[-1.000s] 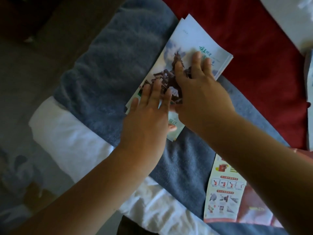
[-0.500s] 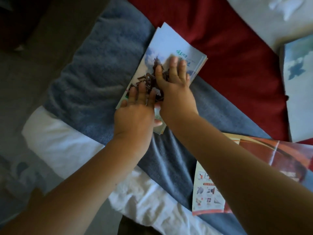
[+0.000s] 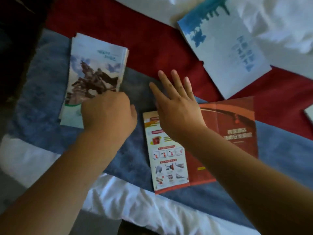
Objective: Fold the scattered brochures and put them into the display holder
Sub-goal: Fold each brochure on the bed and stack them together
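A folded brochure point(image 3: 94, 68) with a horse-and-rider statue picture lies on the blue blanket at the left. My left hand point(image 3: 108, 112) is curled over its lower right corner; the fingertips are hidden under the hand. My right hand point(image 3: 176, 106) is spread flat with its fingers apart, above the top left part of an unfolded red and cream brochure point(image 3: 233, 133), and holds nothing. A larger blue and white brochure point(image 3: 225, 53) lies flat at the upper right. No display holder is in view.
Everything lies on a bed: a blue blanket point(image 3: 42, 92), a red cloth point(image 3: 144, 39) behind it, white sheet point(image 3: 135, 200) in front. The corner of another sheet point(image 3: 309, 114) shows at the right edge. Dark floor lies to the left.
My right hand has left the statue brochure and moved right, over the red brochure. My left hand went from flat to curled at the brochure's lower corner. The view shifted right.
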Tool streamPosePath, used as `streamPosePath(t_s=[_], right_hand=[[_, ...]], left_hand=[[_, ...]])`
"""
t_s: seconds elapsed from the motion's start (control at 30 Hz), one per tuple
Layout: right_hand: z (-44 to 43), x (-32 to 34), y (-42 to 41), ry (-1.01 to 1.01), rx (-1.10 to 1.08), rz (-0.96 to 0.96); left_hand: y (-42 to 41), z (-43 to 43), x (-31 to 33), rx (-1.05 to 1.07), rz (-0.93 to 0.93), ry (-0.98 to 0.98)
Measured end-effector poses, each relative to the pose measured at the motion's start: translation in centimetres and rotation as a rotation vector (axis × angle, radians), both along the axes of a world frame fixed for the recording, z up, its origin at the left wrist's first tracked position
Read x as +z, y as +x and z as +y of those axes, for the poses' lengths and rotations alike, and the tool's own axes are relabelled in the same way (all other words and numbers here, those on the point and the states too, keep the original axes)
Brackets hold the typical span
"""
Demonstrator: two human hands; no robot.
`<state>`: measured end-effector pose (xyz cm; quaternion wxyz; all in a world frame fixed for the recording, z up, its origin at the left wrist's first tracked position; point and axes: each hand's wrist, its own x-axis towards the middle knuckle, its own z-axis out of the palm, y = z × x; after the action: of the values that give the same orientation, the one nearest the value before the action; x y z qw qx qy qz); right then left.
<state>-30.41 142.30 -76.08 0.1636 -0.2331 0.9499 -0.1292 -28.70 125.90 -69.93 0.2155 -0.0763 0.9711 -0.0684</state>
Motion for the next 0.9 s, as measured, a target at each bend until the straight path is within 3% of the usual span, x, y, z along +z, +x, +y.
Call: streamPosePath(t_s=[0.2, 0.4, 0.9], right_hand=[[14.4, 0.2, 4.6, 0.088, -0.21, 0.077], [24.4, -1.3, 11.7, 0.147, -0.327, 0.032], [29.9, -2.0, 17.0, 0.162, -0.594, 0.111]], left_hand=[[3.6, 10.7, -2.0, -0.132, 0.029, 0.211], [8.0, 19.5, -6.8, -0.195, 0.021, 0.261], [7.5, 28.1, -9.1, -0.512, 0.14, 0.388]])
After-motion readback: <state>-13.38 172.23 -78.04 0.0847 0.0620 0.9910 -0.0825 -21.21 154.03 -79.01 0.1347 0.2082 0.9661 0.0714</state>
